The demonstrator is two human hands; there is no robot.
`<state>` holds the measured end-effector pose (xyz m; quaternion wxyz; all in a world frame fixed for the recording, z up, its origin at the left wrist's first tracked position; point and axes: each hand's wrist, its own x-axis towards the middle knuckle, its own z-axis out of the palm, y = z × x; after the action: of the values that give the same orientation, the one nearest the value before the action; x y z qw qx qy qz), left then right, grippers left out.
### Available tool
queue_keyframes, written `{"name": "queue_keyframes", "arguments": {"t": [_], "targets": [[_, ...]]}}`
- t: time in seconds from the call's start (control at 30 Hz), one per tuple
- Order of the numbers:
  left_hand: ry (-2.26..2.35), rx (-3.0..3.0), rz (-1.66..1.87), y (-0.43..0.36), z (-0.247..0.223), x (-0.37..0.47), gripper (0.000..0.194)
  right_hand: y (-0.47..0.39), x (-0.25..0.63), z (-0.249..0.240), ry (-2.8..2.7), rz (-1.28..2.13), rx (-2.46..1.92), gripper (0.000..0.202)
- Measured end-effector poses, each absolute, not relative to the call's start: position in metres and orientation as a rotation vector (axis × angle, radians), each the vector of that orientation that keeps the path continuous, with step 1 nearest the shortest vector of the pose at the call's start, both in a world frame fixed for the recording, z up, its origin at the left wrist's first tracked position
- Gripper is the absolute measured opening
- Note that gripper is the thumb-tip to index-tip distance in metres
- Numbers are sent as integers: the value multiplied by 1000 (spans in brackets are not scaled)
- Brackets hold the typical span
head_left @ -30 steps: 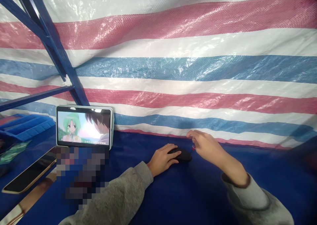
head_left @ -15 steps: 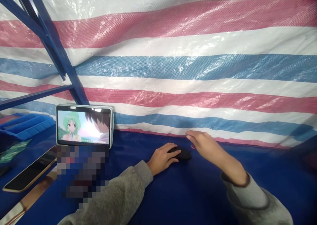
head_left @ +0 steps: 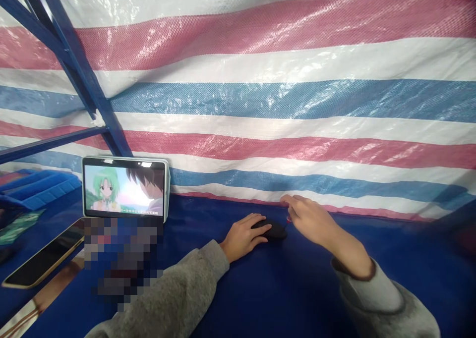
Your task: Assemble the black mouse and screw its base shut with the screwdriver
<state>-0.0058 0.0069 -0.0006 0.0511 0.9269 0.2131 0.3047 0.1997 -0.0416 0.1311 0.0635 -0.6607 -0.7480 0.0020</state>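
My left hand (head_left: 243,236) rests over a black, rounded object that looks like a computer mouse (head_left: 277,230), its fingers gripping the left end against the blue table. At the right end, my right hand (head_left: 305,216) is closed in a pinch just above it. From those fingers pokes a small red-handled screwdriver (head_left: 288,220), angled down toward the mouse. Most of the screwdriver is hidden by the hand, and whether its tip touches the mouse is too small to tell.
A phone or tablet (head_left: 124,189) playing a cartoon stands upright at the left. Nearer lies a dark phone (head_left: 46,253), beside a pixelated patch. Blue plastic trays (head_left: 48,187) sit far left, under a blue metal frame (head_left: 80,75). Striped sheeting (head_left: 278,100) hangs behind the blue table (head_left: 267,298).
My right hand has turned slightly, with its fingers curled a bit more around the screwdriver. The left hand and the mouse stay in place. The view has shifted a little.
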Motion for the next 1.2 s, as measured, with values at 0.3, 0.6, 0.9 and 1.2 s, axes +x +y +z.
{"name": "queue_keyframes", "arguments": {"t": [0.3,0.6,0.9,1.2], "targets": [[643,2814,934,6,1,-5,37,-40,198,130,-2219,2,-2031,29],[653,2824,931,6,1,-6,37,-39,199,127,-2228,-98,-2026,26],[655,2826,928,7,0,-6,37,-39,201,127,-2251,-96,-2044,29],[659,2806,936,7,-1,-6,38,-43,195,134,-2213,-33,-2033,19]]}}
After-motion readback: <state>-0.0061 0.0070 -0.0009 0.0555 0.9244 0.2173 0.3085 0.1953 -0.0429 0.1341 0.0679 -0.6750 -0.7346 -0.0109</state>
